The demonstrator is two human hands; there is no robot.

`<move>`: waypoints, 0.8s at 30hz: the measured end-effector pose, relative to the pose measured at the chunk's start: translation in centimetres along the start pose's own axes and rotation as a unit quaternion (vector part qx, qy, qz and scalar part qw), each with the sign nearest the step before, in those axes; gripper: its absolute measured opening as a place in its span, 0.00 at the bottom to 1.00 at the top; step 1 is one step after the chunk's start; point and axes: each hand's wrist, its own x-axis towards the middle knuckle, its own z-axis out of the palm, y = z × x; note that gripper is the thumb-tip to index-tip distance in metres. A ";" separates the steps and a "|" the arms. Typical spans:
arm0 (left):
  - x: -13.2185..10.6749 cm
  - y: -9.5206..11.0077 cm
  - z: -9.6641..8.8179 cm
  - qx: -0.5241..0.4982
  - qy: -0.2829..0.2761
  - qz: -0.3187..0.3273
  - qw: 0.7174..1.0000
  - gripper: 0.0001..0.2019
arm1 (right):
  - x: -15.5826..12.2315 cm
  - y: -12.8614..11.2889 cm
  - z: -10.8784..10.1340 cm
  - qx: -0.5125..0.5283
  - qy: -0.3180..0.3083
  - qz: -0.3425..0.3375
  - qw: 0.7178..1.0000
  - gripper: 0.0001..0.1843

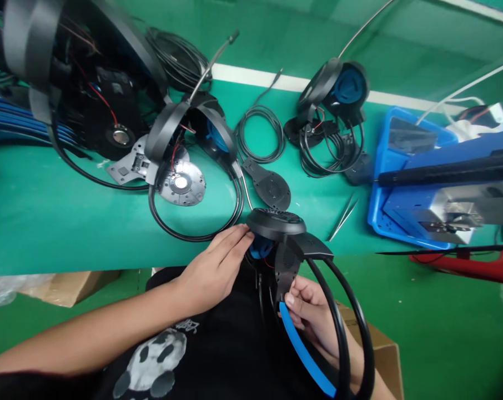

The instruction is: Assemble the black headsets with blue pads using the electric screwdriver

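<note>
My left hand (214, 272) grips a black headset ear cup (276, 224) from the left, fingers along its rim, with blue inner housing and a thin red wire showing underneath. My right hand (313, 316) holds the same headset lower down, behind its black slotted arm (287, 266) and next to its blue headband strip (305, 350). Black headband tubes (343, 344) curve down past that hand. A partly assembled headset (193, 133) with an exposed speaker plate (180, 183) lies beyond my hands, and a black cover plate (268, 183) lies nearer.
Another opened headset (335, 94), a coiled cable (260, 136) and steel tweezers (343, 218) lie on the green mat. A blue tray (385, 183) holds a metal fixture at right. Bundled blue cables (10, 116) lie at far left; cardboard boxes (385, 355) sit below the bench edge.
</note>
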 end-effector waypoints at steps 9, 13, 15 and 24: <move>0.3 0.0 -0.7 0.048 -0.069 0.044 0.995 0.22 | -0.2 -0.4 0.0 -0.029 0.031 -0.007 0.999 0.20; 0.7 0.2 -0.7 0.073 -0.093 0.057 0.991 0.20 | 0.2 -0.7 -0.2 -0.055 0.002 -0.014 0.998 0.20; 0.7 0.1 -0.6 0.076 -0.104 0.060 0.990 0.20 | 0.4 -0.9 -0.2 -0.085 -0.009 -0.018 0.996 0.20; 0.6 -0.3 -0.9 0.079 -0.137 0.085 0.984 0.17 | 1.2 -3.3 0.6 -0.223 -0.018 -0.034 0.974 0.21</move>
